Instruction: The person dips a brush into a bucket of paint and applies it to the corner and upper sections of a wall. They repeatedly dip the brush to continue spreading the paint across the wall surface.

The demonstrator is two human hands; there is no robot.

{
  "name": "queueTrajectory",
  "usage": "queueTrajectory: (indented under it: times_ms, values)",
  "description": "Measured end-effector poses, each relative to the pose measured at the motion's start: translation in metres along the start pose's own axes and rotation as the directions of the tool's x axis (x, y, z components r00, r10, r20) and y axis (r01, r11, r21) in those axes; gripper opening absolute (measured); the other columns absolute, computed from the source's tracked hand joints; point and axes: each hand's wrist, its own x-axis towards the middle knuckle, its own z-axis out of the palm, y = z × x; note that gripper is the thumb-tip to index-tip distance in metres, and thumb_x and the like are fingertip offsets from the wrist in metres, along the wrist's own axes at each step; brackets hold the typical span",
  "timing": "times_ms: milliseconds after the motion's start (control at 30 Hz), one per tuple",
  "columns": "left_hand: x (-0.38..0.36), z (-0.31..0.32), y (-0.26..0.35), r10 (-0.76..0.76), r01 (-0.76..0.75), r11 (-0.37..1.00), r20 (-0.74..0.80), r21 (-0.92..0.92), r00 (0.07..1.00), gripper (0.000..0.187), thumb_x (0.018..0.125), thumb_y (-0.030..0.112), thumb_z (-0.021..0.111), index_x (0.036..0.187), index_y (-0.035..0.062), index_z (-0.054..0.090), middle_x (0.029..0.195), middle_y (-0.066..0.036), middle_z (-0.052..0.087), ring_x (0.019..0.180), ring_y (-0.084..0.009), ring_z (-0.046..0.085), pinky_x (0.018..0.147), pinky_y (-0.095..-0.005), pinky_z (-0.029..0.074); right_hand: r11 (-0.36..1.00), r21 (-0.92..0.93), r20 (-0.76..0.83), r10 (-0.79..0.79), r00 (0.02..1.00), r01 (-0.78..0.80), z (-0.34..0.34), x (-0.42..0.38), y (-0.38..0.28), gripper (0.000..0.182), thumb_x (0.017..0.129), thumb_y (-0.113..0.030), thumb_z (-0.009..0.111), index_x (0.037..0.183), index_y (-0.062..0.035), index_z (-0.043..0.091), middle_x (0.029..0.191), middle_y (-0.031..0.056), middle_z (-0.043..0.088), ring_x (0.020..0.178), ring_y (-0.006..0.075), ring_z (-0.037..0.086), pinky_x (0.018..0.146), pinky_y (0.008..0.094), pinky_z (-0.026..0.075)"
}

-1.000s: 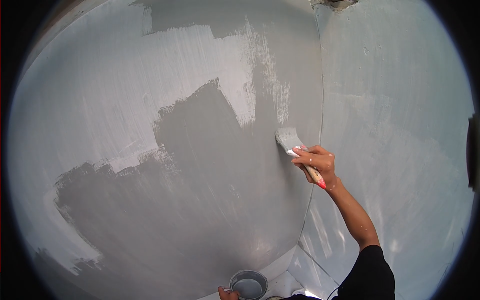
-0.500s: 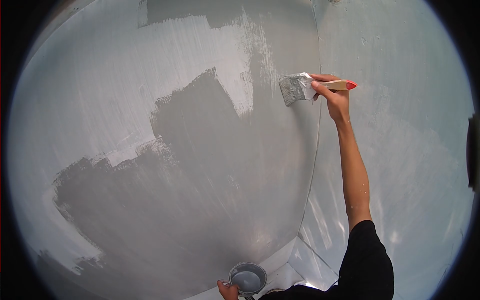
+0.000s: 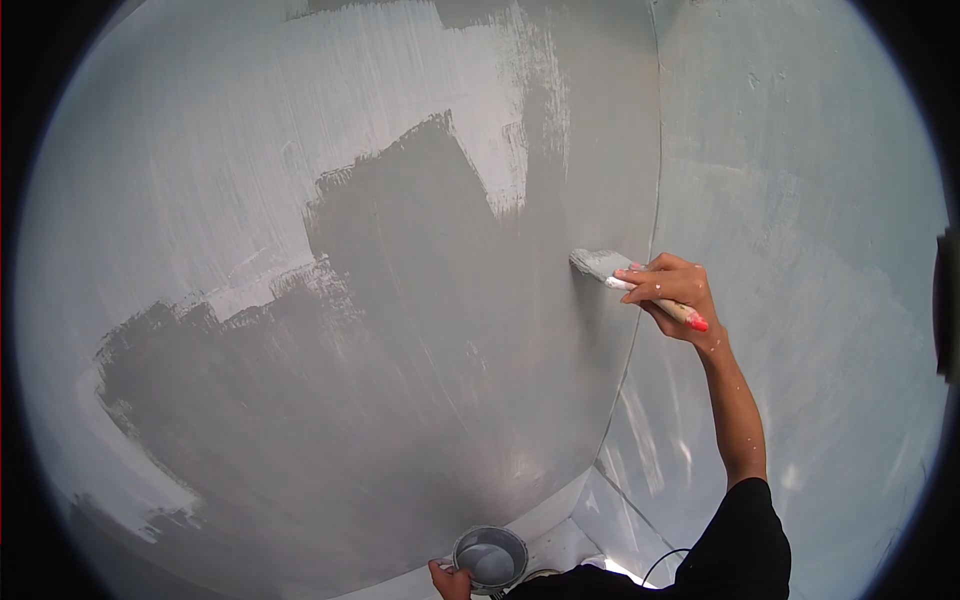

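Note:
My right hand (image 3: pixel 675 290) is closed around a wide paintbrush (image 3: pixel 605 265) with a wooden, red-tipped handle. The bristles, coated in grey paint, meet the grey-painted wall (image 3: pixel 430 380) a little left of the corner. White specks dot the fingers and forearm. Low in the view, my left hand (image 3: pixel 450 580) grips a small round bucket (image 3: pixel 490 558) by its rim, thumb at the edge. Grey paint lies inside the bucket. Pale, whitish areas of wall border the grey coat above and to the left.
A vertical corner line (image 3: pixel 655 150) separates this wall from a pale blue-grey side wall (image 3: pixel 820 300). Below, a white ledge (image 3: pixel 560 510) runs along the wall's foot. A thin dark cable (image 3: pixel 660 562) curves beside my black sleeve (image 3: pixel 740 540).
My right hand has brought the brush down the wall and turned it, so its handle now slants downward. The bucket stays in my left hand at nearly the same spot.

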Motion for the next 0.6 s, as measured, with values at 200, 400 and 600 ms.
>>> queueTrajectory:
  times_ms: [200,400,600]
  values:
    - [0.009,0.012,0.016,-0.105,0.108,0.994,0.092,-0.028,0.99,0.052,0.059,-0.015,0.061,0.103,0.0073,0.043,0.076,-0.003,0.048,0.057,-0.015,0.052,0.044,-0.0316,0.044,0.992,0.116,0.236,0.014,0.972,-0.043,-0.043,0.118,0.02,0.018,0.073,0.001,0.082,0.089,-0.0087,0.081,0.097,0.0081,0.08,0.092,0.0201,0.077,0.079,0.0297,0.062]
    - [0.005,0.025,0.025,-0.133,0.145,0.981,0.096,-0.129,0.986,0.052,0.06,-0.014,0.061,0.103,0.0083,0.043,0.075,0.0,0.043,0.057,-0.013,0.047,0.042,-0.0309,0.04,0.87,0.145,-0.254,-0.427,0.868,0.47,-0.096,0.255,0.041,0.014,0.085,0.002,0.077,0.096,-0.0062,0.081,0.105,0.0116,0.079,0.099,0.0186,0.075,0.079,0.0318,0.063]
    - [-0.002,0.026,0.017,-0.113,0.121,0.986,0.082,-0.111,0.99,0.052,0.061,-0.014,0.061,0.105,0.0071,0.042,0.071,-0.003,0.049,0.054,-0.0146,0.051,0.044,-0.0314,0.04,0.884,-0.364,-0.346,-0.42,0.839,0.293,-0.017,0.198,0.04,0.018,0.081,-0.003,0.081,0.096,-0.013,0.081,0.105,0.0016,0.08,0.083,0.0142,0.069,0.083,0.0266,0.059]
